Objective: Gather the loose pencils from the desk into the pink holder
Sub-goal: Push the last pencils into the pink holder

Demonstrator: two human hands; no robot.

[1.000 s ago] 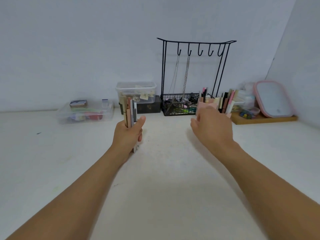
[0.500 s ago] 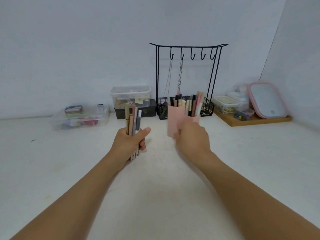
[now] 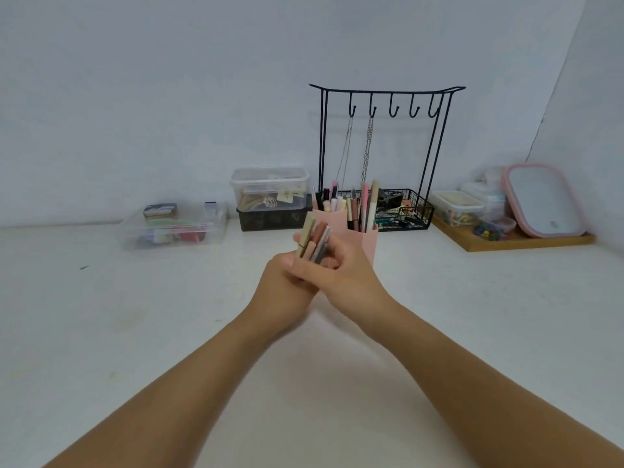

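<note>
A bundle of several loose pencils (image 3: 312,240) stands tilted in my left hand (image 3: 287,283), which grips it low down at the middle of the desk. My right hand (image 3: 349,276) has come up against the left, and its fingers curl round the same bundle from the right. Just behind my right hand stands the pink holder (image 3: 367,245) on the white desk (image 3: 135,315), with several pens and pencils upright in it. My right hand hides the holder's lower left part.
A black wire rack (image 3: 388,96) with hooks and a basket stands at the wall behind the holder. Left of it are a clear lidded box (image 3: 270,187) and a flat clear box (image 3: 172,228). A wooden tray (image 3: 506,238) with a pink-framed mirror (image 3: 540,201) sits at the right.
My right hand carried the pink holder toward me, let it go on the desk, and moved onto the bundle. My left hand brought the pencils right, up to the holder.
</note>
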